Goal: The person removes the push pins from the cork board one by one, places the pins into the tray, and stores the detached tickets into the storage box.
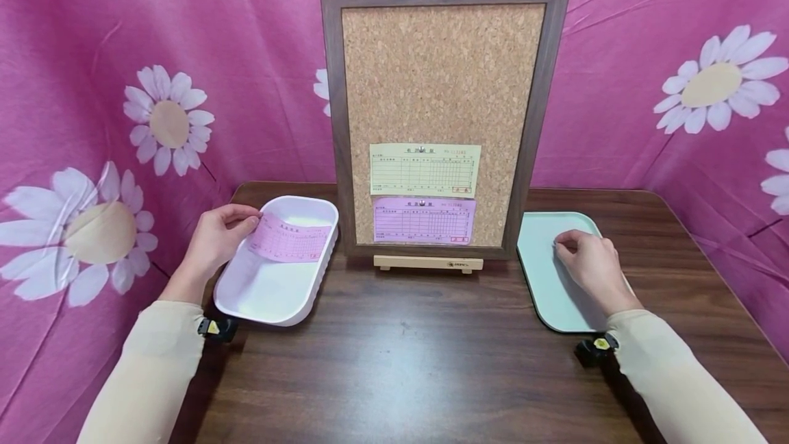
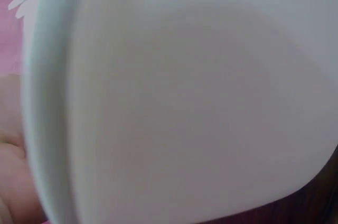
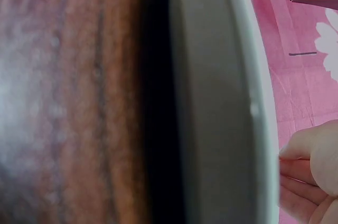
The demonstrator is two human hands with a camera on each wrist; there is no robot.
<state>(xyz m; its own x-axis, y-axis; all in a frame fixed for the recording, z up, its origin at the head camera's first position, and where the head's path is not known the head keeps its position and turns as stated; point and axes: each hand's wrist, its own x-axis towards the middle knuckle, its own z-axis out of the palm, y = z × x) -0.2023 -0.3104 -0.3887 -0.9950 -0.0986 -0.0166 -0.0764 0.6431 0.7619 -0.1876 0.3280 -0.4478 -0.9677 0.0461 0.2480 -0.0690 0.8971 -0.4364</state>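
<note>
left hand (image 1: 217,237) pinches pink slip (image 1: 292,241) extending rightward; right hand (image 1: 592,266) curled, contents unclear.

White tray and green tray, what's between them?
In the head view, the corkboard on its stand and some tabletop lie between the white tray and the green tray.

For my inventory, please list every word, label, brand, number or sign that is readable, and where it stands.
No text reads certainly.
Yellow slip: printing, red marks, too small.
Pinned purple slip: too small.
Pink slip in left hand: too blurred.
Easel ledge: lettering, too small.
Yellow wrist patches: too small.
</note>
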